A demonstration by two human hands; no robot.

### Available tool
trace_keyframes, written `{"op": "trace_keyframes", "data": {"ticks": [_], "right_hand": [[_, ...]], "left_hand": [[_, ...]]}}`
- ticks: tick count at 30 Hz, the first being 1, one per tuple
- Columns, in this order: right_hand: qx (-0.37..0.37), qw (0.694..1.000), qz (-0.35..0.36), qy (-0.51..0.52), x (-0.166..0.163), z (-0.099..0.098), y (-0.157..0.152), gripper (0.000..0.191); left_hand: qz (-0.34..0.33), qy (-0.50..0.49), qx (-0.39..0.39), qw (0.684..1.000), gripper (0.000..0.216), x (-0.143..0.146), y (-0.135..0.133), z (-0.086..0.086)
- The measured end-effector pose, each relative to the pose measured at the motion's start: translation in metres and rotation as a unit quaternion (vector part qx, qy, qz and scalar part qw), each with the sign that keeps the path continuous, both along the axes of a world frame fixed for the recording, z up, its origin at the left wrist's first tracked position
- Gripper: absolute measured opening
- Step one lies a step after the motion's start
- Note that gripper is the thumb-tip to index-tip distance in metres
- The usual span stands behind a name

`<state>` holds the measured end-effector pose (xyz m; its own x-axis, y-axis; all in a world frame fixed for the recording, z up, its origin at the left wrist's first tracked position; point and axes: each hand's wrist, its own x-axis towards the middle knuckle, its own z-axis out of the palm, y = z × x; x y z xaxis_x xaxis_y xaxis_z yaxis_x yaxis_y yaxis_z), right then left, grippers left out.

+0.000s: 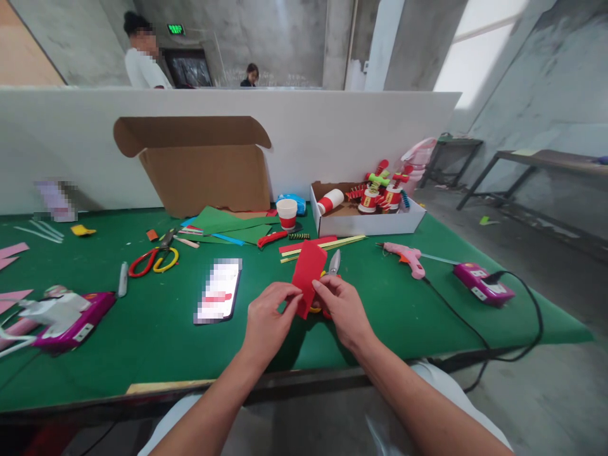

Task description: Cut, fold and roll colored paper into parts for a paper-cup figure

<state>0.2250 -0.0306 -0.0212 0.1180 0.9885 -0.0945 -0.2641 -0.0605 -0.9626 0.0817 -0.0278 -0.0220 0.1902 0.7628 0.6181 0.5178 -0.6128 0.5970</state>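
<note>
You pinch the red paper by its lower half with your left hand and right hand, thumbs and fingers clamped on it, above the green desk, partly hiding some scissors.

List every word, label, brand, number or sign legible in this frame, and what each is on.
"EXIT": on the green sign high on the back wall; the line above it is too small to read.
Faint marks beyond the white partition: too small.
Phone screen: blurred out.
Yellow label on a boxed cup: too small.
Red paper: no readable text.
</note>
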Motion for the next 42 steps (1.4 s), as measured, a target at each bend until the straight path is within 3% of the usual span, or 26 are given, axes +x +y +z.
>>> {"op": "trace_keyframes", "data": {"ticks": [13, 18, 32, 38, 42], "right_hand": [[0.005, 0.999, 0.02, 0.039, -0.0043, -0.0013, -0.0033, 0.026], [0.024, 0.999, 0.031, 0.017, -0.0051, -0.0003, -0.0032, 0.028], [0.056, 0.996, 0.014, -0.064, -0.0051, -0.0028, -0.0037, 0.02], [0.055, 0.995, -0.003, -0.084, -0.007, -0.0024, -0.0039, 0.02], [0.049, 0.995, -0.011, -0.083, -0.0079, -0.0004, -0.0044, 0.019]], "left_hand": [[0.007, 0.005, 0.026, 1.0, 0.01, 0.003, -0.0018, -0.0005], [0.018, 0.027, 0.061, 0.998, 0.011, 0.0025, -0.0016, -0.0025], [0.04, 0.05, 0.056, 0.996, 0.016, 0.0023, -0.0003, -0.0029], [0.04, 0.036, 0.023, 0.998, 0.015, 0.0027, -0.0007, -0.0008], [0.043, -0.005, -0.059, 0.997, 0.015, 0.0034, -0.0007, 0.0003]]}}
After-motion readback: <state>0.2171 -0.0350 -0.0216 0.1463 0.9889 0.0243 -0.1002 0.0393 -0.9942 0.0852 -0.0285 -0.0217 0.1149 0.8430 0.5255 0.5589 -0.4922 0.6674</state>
